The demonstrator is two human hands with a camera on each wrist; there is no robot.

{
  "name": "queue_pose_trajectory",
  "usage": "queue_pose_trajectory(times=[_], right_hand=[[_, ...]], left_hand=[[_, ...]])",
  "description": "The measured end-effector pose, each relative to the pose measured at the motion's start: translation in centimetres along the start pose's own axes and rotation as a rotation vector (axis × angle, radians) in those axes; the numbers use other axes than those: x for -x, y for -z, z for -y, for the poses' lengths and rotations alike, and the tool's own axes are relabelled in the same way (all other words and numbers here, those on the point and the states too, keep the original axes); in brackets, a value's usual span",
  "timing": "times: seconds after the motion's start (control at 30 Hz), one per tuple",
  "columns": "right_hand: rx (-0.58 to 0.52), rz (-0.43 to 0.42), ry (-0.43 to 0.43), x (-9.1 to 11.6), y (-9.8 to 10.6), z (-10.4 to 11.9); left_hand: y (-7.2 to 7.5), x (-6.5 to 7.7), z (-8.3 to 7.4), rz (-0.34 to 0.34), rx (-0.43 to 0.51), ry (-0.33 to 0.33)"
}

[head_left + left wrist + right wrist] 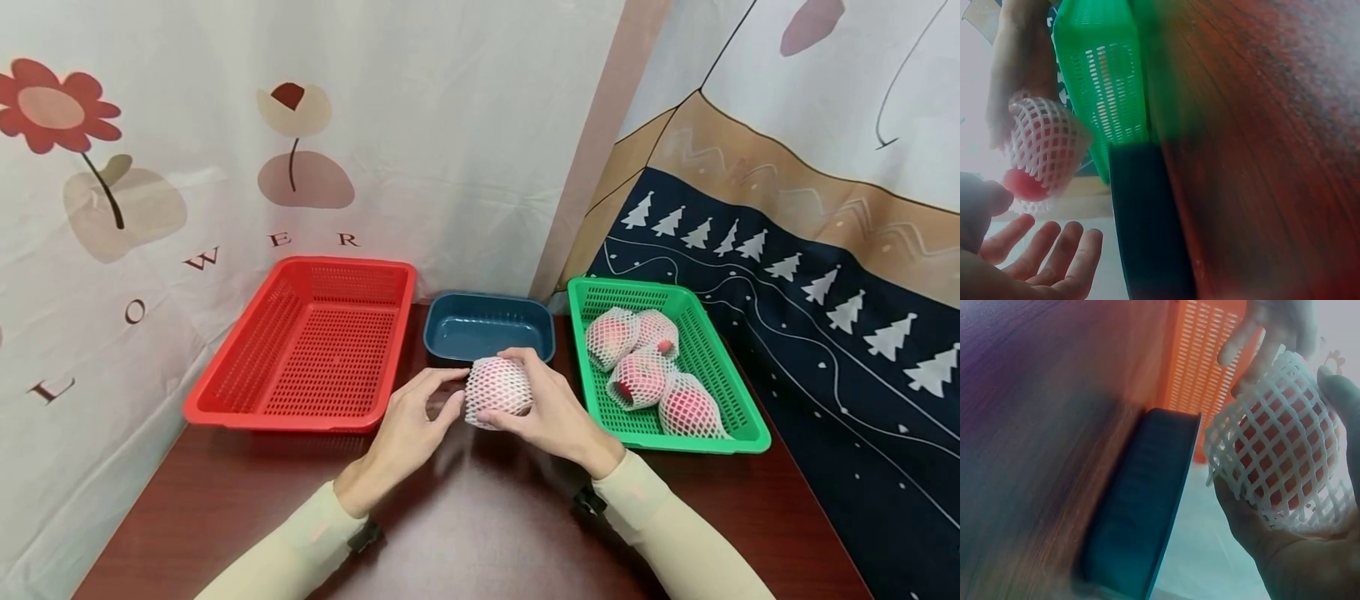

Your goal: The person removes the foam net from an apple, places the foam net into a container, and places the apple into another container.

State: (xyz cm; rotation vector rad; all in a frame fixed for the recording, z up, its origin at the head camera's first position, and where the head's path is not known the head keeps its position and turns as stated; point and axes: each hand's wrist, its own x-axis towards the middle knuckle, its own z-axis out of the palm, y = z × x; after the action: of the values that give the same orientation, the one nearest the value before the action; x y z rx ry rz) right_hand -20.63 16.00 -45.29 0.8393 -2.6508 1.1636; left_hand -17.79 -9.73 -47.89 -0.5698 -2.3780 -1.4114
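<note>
My right hand (pixel 558 408) grips a round red fruit in a white foam net (pixel 498 390) above the table, thumb on its near side and fingers over the far side. In the right wrist view the net (pixel 1285 450) covers most of the fruit; its exact kind is unclear. Close by on the left is my left hand (pixel 412 425), its fingers loosely bent and spread. The left wrist view shows a gap between these fingers (pixel 1054 250) and the netted fruit (pixel 1047 147), whose bare red end pokes out of the net.
Behind the hands stands a dark blue basin (pixel 489 329). A red basket (pixel 330 358) with nothing in it is at left. The green basket (pixel 727 392) at right holds several netted red fruits (pixel 641 379). A printed curtain (pixel 465 150) hangs behind the brown table (pixel 480 533).
</note>
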Motion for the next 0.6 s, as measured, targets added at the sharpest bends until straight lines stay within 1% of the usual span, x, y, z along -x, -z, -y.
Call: queue_pose_trajectory(times=[0.13,0.27,0.47,0.6], right_hand=[[-0.017,0.006,-0.023,0.05,0.03,-0.07],[-0.022,0.008,-0.029,0.09,0.03,-0.22],[-0.039,0.020,-0.036,0.05,0.23,-0.08],[-0.052,0.038,-0.048,0.16,0.30,-0.11]], left_hand=[[-0.04,-0.09,-0.16,0.007,0.014,-0.020],[-0.05,-0.25,-0.35,0.016,0.031,-0.037],[0.04,-0.67,-0.42,0.018,0.081,-0.086],[0.16,-0.84,-0.51,0.049,0.109,-0.106]])
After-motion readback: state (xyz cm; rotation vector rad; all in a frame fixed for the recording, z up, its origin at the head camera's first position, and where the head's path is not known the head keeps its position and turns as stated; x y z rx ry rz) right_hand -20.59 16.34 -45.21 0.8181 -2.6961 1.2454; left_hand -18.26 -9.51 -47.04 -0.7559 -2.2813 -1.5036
